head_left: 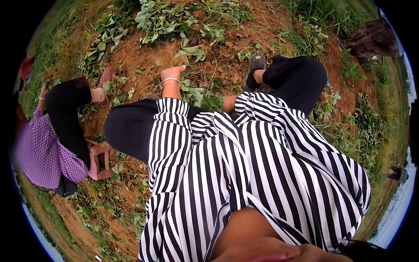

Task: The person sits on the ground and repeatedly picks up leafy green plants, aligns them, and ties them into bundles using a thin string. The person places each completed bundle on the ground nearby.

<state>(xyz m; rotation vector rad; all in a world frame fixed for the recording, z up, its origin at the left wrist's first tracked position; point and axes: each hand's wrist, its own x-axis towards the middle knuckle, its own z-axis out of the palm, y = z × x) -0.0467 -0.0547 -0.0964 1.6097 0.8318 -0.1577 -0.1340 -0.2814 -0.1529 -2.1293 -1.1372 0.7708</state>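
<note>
Left hand out front, just ahead of left thigh. Right hand closer to torso, to the right, mostly hidden. Leafy stems on the soil between the 2 hands. Right shoe right of the 2 hands; right knee further right. Leaf heap ahead, beyond left hand. 1 stump-like object far front right, beside grass. 1 co-worker at left; 1 stool between co-worker and left thigh. More leaves behind stool, on soil.
</note>
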